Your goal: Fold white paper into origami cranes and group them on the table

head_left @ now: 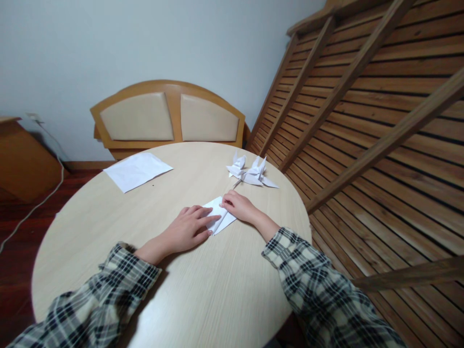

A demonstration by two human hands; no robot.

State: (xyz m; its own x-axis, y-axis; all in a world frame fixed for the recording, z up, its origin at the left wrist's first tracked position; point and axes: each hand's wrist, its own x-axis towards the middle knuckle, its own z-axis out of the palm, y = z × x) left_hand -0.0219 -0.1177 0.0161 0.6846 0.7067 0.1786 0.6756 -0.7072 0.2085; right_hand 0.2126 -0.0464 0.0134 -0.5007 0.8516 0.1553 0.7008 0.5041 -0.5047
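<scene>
A folded piece of white paper [221, 216] lies on the round pale wooden table [170, 270]. My left hand [188, 228] rests flat on its left part, fingers stretched out and pressing down. At the paper's far corner, my right hand [238, 206] has its fingertips curled in a pinch. Both arms wear checked sleeves.
Two finished white paper cranes [252, 172] stand on the table beyond my right hand. A flat white sheet [137, 170] lies at the far left. A wooden chair [168, 118] stands behind the table, a slatted wooden wall [380, 121] at the right, and a cable [43, 193] runs over the floor at the left.
</scene>
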